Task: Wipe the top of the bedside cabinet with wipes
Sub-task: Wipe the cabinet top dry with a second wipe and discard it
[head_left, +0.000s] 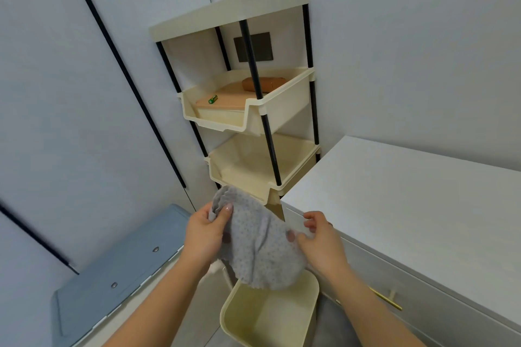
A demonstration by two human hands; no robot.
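Wipe: the grey dotted wipe [258,239] hangs at lower centre of the frame, stretched between both hands above the cream bin [267,318].
Left hand: the left hand [205,234] pinches the wipe's upper left edge, thumb on top, fingers [227,210] closed on the cloth.
Right hand: the right hand [318,239] clamps the right edge, thumb pressed into the fabric.
Cabinet top: the white bedside cabinet [408,191] fills the right of the frame; its top is bare.
Key relation: the cabinet top lies to the right of the wipe and a little above it, its near corner just beside the right hand, so that hand is the nearer one.
Long axis: the top runs from centre frame toward the lower right.
Hedge: the wipe looks loosely bunched, not folded flat, though its far side is hidden.
Next move: probably carry the wipe right onto the top.
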